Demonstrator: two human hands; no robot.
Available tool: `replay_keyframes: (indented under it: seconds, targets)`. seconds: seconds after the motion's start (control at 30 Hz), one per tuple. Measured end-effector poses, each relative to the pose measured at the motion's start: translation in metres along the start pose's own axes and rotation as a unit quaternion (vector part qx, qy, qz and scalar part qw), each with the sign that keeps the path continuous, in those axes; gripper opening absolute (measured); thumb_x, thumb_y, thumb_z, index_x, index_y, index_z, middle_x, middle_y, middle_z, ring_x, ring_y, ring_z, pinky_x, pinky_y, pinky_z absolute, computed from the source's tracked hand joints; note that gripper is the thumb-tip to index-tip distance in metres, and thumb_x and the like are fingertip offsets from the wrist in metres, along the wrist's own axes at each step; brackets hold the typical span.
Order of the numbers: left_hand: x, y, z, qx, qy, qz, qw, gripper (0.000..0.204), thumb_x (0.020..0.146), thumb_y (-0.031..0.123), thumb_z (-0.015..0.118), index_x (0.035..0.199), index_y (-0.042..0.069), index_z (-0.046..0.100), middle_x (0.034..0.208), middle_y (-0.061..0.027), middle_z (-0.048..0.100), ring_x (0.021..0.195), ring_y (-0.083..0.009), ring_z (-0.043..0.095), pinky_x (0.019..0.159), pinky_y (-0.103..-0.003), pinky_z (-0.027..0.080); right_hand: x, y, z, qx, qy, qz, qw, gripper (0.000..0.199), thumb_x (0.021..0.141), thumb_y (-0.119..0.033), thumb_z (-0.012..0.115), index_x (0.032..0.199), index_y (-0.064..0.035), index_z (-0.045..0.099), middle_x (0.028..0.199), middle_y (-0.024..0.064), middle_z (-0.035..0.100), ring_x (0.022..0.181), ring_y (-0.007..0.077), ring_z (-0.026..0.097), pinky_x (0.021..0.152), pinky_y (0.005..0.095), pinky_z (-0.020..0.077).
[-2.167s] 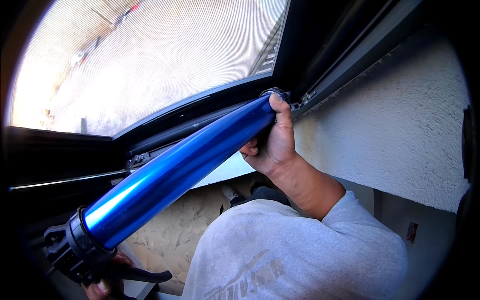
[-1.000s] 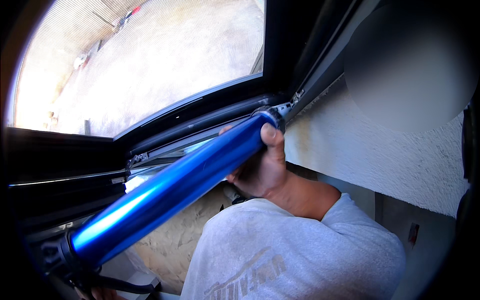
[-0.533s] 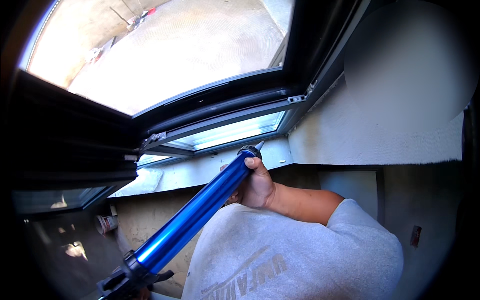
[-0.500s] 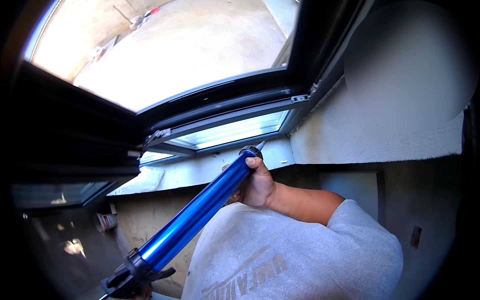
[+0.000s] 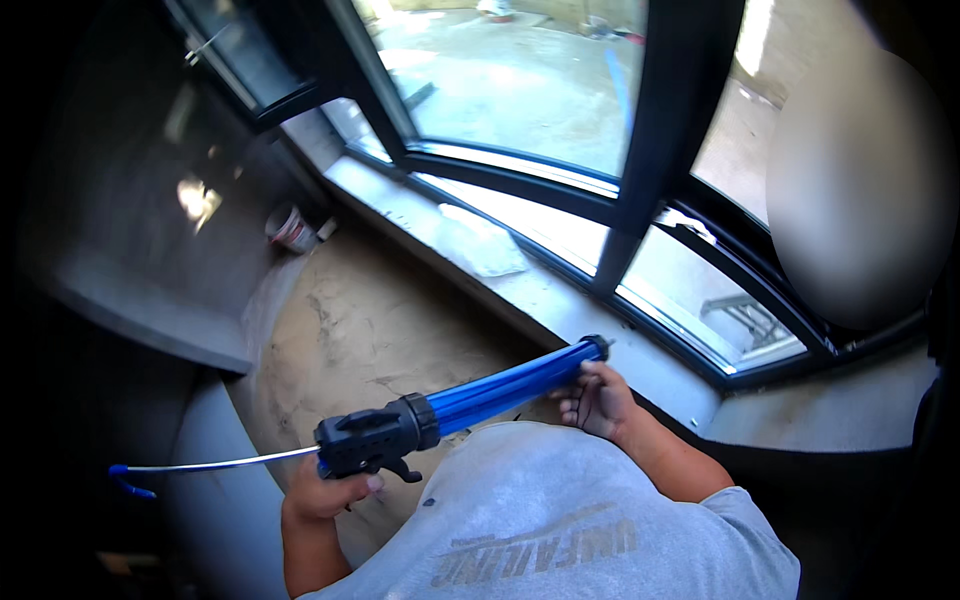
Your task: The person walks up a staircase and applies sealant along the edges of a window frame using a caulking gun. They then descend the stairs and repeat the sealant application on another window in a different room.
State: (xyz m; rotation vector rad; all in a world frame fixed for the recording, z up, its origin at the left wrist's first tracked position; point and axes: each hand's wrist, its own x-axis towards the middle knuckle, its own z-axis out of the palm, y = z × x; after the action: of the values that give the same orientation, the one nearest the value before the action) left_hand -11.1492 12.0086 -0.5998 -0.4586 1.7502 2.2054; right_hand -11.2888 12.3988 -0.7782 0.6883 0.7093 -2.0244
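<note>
A caulking gun (image 5: 505,388) with a translucent blue barrel, black handle housing and bent steel rod lies across in front of my chest. Its front end, with a black cap, points right toward the window sill. My left hand (image 5: 328,492) is closed around the handle under the black housing, its fingers partly hidden. Near the front cap, my right hand (image 5: 600,402) has its thumb side against the barrel and its fingers curled below. The blue-tipped rod (image 5: 215,464) sticks out far behind the housing.
A dark-framed window (image 5: 500,180) runs along the far side and the right. Below it is a pale sill (image 5: 570,305) with a crumpled white plastic bag (image 5: 480,242) on it. A small bucket (image 5: 290,230) stands left on the dusty floor (image 5: 345,330).
My view has swung left and down, bringing the floor and my left hand into sight. The gun lies flatter now, and my right hand's grip near its front looks looser.
</note>
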Motion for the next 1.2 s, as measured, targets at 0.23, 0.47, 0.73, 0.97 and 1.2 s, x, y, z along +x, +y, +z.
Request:
replay_keyframes:
  seconds: [0.23,0.47,0.73,0.97,1.2]
  targets:
    - [-0.023,-0.08,-0.066,0.003,0.148,-0.061,0.987,0.009,0.087,0.004,0.072,0.091,0.004,0.064,0.062,0.0017,0.056,0.048,-0.0078,0.05,0.045,-0.026,0.039,0.038,0.011,0.053,-0.192,0.101,0.033,0.976,0.023,0.096,-0.027,0.06,0.102,-0.0063,0.067,0.09,0.0111,0.07,0.075,0.0244,0.066,0.071,0.0391,0.0544]
    - [0.013,-0.145,-0.133,-0.037,0.389,-0.119,0.913,0.012,0.087,0.009,0.07,0.082,0.01,0.059,0.056,0.002,0.051,0.039,-0.0103,0.045,0.035,-0.03,0.035,0.103,-0.034,0.033,-0.186,0.038,0.028,0.981,0.023,0.095,-0.024,0.062,0.108,-0.005,0.064,0.09,0.011,0.068,0.076,0.0228,0.066,0.069,0.0356,0.054]
    - [0.024,-0.144,-0.144,-0.094,0.547,-0.121,0.823,0.01,0.092,0.009,0.066,0.091,0.007,0.057,0.054,0.0,0.047,0.039,-0.0117,0.044,0.036,-0.03,0.036,0.196,-0.08,0.123,-0.389,0.082,-0.011,0.918,0.025,0.098,-0.02,0.058,0.114,-0.0016,0.063,0.092,0.011,0.069,0.077,0.0208,0.067,0.069,0.0342,0.0551]
    - [0.031,-0.127,-0.182,-0.101,0.629,-0.149,0.756,0.012,0.091,0.007,0.067,0.096,0.007,0.056,0.058,-0.0002,0.048,0.036,-0.013,0.044,0.031,-0.03,0.032,0.318,-0.094,0.235,-0.434,-0.036,0.025,0.9,0.026,0.098,-0.018,0.061,0.116,0.0003,0.061,0.095,0.0127,0.07,0.075,0.02,0.069,0.07,0.0337,0.0578]
    - [0.08,-0.133,-0.268,-0.126,0.631,-0.18,0.744,0.013,0.089,0.004,0.066,0.098,0.008,0.058,0.059,-0.0001,0.05,0.036,-0.0125,0.044,0.032,-0.031,0.031,0.411,-0.055,0.297,-0.44,-0.036,0.026,0.897,0.02,0.097,-0.017,0.062,0.109,-0.0008,0.063,0.091,0.0089,0.068,0.074,0.0185,0.067,0.068,0.0334,0.0546]
